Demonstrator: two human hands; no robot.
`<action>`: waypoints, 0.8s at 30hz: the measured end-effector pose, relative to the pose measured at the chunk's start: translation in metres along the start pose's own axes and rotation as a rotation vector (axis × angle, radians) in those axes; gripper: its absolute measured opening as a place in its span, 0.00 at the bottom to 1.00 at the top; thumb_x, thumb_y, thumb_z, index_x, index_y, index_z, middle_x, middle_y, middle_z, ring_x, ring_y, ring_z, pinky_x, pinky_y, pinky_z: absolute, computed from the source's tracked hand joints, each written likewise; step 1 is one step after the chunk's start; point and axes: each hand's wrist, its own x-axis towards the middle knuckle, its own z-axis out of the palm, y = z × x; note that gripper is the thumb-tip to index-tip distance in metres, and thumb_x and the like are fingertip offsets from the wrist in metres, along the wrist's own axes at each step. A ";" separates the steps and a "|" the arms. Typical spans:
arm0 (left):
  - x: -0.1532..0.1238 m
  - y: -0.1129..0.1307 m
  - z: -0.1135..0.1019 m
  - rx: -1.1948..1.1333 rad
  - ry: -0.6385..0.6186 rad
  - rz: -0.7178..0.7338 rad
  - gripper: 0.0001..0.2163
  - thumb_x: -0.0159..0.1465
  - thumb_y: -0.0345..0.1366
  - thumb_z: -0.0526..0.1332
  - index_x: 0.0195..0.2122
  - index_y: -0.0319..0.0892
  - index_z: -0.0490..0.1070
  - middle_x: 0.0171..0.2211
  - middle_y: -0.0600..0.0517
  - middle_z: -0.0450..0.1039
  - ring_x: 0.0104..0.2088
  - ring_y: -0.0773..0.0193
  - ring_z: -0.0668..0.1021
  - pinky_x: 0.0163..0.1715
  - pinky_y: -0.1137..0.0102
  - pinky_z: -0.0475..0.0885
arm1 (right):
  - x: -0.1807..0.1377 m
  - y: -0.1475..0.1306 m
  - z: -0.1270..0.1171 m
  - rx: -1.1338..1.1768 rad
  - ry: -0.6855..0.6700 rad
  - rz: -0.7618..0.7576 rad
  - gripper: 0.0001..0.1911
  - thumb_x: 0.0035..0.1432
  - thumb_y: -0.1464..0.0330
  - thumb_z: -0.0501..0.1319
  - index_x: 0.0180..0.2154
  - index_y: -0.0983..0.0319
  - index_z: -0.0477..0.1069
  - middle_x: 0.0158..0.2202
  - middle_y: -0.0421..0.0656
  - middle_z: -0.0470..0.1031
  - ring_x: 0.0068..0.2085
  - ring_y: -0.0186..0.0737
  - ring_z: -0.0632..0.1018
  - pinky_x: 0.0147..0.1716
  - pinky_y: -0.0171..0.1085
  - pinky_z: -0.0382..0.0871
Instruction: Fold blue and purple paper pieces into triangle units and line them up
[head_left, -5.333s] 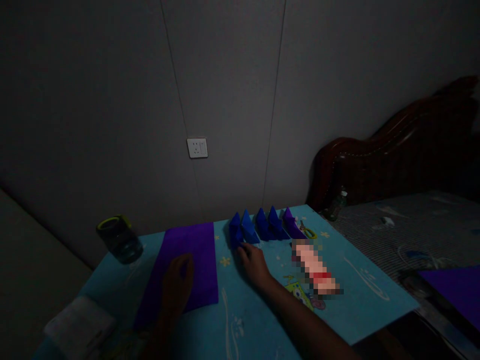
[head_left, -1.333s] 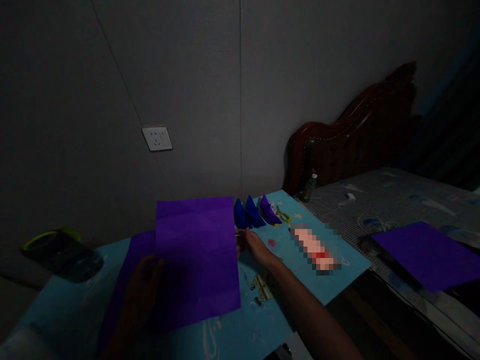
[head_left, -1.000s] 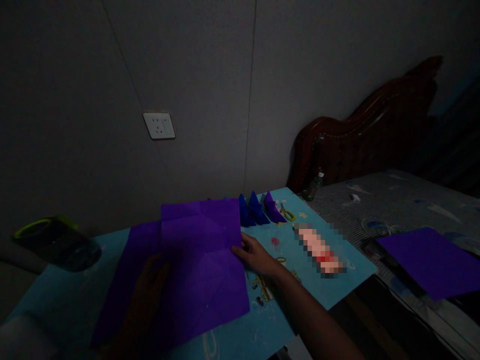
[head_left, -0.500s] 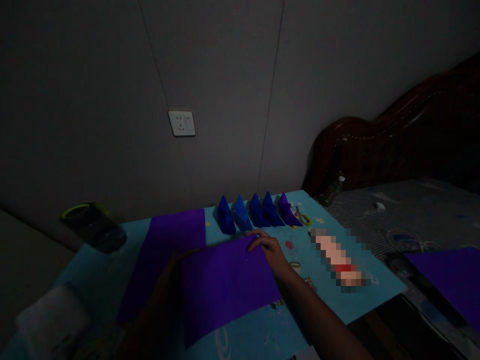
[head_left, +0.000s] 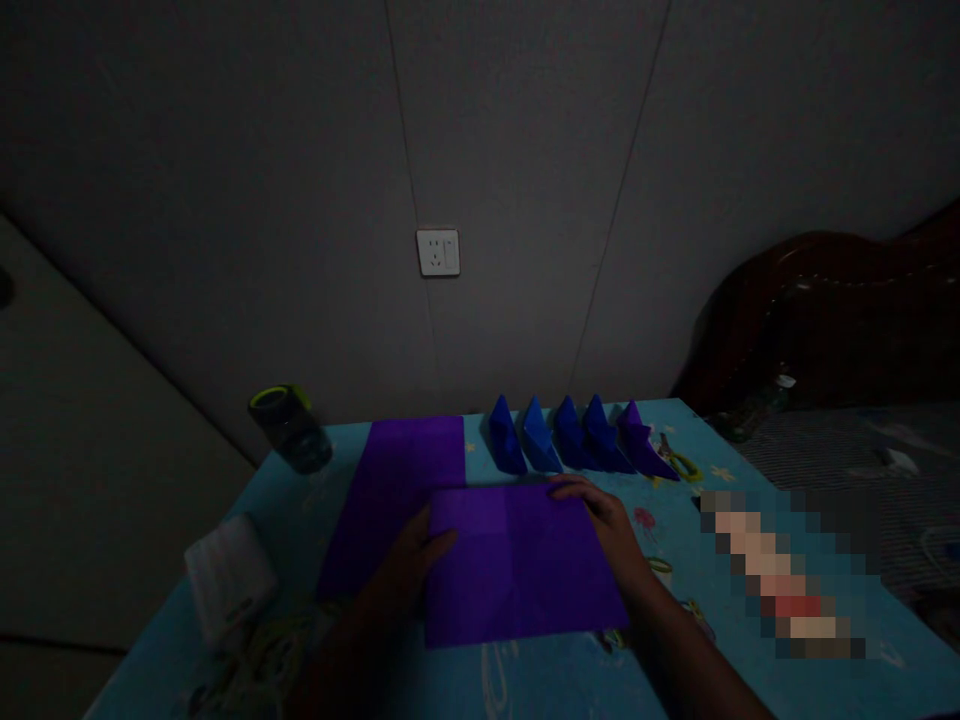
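Note:
Between my hands is a folded purple sheet of paper point(head_left: 517, 565), raised a little above the table, with a faint crease down its middle. My left hand point(head_left: 424, 550) grips its left edge, thumb on the near face. At the upper right corner, my right hand point(head_left: 600, 510) holds it with fingers over the top edge. Another purple sheet point(head_left: 405, 470) lies flat behind and to the left. Along the back stand several folded paper boats, among them a light blue boat point(head_left: 538, 440) and a purple boat point(head_left: 637, 440) at the right end.
A dark cup point(head_left: 296, 435) with a yellow-green rim stands at the back left. Nearer lies a white packet point(head_left: 229, 580). Yellow-handled scissors point(head_left: 682, 465) rest beside the purple boat. A pixelated patch covers something at the right. A wall socket point(head_left: 439, 252) is above the blue tablecloth point(head_left: 555, 670).
The view has swung left, so everything sits further right. The held purple sheet is now more level, and my left thumb shows on its face.

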 end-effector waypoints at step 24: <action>0.011 -0.017 -0.007 0.517 0.409 0.228 0.18 0.56 0.45 0.63 0.46 0.42 0.75 0.48 0.46 0.78 0.53 0.49 0.76 0.58 0.60 0.64 | -0.011 0.010 0.025 -0.072 -0.203 0.046 0.22 0.56 0.61 0.66 0.51 0.61 0.71 0.50 0.48 0.77 0.47 0.48 0.78 0.49 0.46 0.71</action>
